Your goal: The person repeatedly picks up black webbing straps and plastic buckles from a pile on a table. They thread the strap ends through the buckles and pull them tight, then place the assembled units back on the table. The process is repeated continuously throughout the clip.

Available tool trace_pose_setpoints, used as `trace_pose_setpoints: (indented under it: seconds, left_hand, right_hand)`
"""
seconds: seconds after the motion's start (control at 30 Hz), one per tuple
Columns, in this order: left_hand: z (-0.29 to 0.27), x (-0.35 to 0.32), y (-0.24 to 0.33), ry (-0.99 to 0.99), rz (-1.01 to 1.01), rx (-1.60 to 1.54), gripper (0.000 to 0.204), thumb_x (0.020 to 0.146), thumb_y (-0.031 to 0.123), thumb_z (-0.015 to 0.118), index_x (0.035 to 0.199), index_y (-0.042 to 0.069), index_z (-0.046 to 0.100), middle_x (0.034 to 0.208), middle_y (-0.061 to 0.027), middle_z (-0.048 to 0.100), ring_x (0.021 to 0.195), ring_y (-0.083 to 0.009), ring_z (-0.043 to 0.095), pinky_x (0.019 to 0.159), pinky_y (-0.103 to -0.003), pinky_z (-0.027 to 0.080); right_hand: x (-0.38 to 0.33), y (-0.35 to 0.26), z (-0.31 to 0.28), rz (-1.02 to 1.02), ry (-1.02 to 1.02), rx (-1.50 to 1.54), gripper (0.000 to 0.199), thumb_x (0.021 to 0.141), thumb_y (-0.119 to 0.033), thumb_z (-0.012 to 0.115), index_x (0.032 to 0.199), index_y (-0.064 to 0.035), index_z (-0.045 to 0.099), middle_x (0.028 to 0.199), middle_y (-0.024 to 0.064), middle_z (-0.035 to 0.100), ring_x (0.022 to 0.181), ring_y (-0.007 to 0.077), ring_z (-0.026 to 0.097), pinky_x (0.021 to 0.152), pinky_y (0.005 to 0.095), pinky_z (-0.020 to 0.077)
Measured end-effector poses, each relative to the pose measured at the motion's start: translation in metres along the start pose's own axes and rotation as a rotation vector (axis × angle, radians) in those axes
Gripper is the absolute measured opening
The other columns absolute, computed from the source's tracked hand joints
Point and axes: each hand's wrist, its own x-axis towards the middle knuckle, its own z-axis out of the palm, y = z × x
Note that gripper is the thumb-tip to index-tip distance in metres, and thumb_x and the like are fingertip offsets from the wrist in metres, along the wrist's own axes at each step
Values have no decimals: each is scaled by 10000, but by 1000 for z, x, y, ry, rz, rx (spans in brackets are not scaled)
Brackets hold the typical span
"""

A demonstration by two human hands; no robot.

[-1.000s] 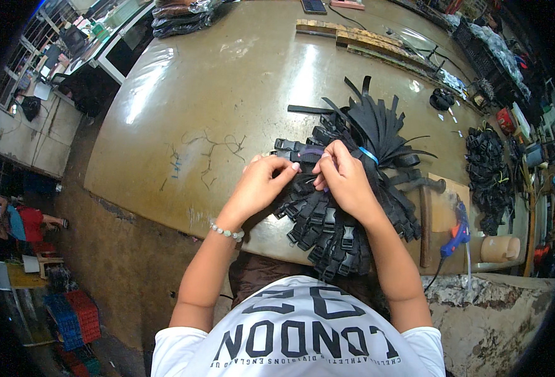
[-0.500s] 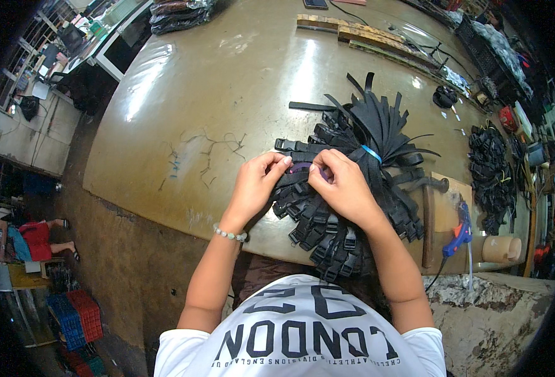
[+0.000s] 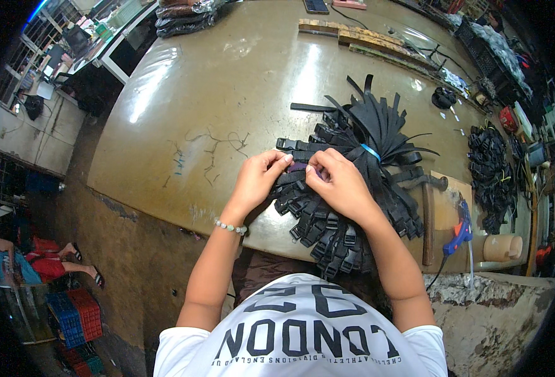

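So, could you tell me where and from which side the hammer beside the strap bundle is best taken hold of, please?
Probably by the lower end of the wooden handle of the hammer. It lies flat on the wooden board, head away from the person and handle end towards them. That end is free, so the right hand could come from above on the near side, clear of the strap bundle.

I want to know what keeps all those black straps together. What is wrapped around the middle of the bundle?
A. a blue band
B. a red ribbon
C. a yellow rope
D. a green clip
A: a thin blue band circles the bunch of black straps where they fan out, just beyond the right hand on the table.
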Motion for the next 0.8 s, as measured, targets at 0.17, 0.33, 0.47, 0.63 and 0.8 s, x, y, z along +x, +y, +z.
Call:
trace_pose_setpoints:
  seconds: [0.17,0.33,0.47,0.63,0.8]
  left_hand:
    - [-4,0,13,-17,6,204,261,954,228,588,952,-30,629,737,-111,642,669,-228,594,642,-342,467]
    - [5,-2,26,168,380,617,195,960,192,558,954,-2,575,841,-149,599,820,-327,588,776,-399,466]
    - [10,3,29,216,537,651,156,967,153,543,957,-2,546,870,-168,587,844,-335,575,809,-419,454]
    - [13,6,24,203,474,627,140,980,137,525,959,-1,532,851,-166,601,819,-327,588,794,-410,453]
    - [16,6,18,225,477,629,133,988,141,515,956,12,522,814,-147,611,796,-314,597,756,-400,449]
  right_hand:
    - [2,-1,-10,211,68,406,195,924,-189,571,917,6,561,694,154,618,552,241,613,535,370,486]
    - [3,-2,-10,228,81,292,181,903,-149,592,910,27,548,637,138,626,489,180,620,473,325,483]
    - [4,1,-8,195,91,253,176,890,-138,599,906,30,549,628,139,618,489,189,625,484,326,490]
    - [4,3,-8,201,95,301,172,891,-131,592,915,33,543,614,142,608,484,192,624,482,333,486]
    - [4,3,-7,239,104,321,177,893,-134,591,925,31,536,603,137,605,486,191,627,481,339,483]
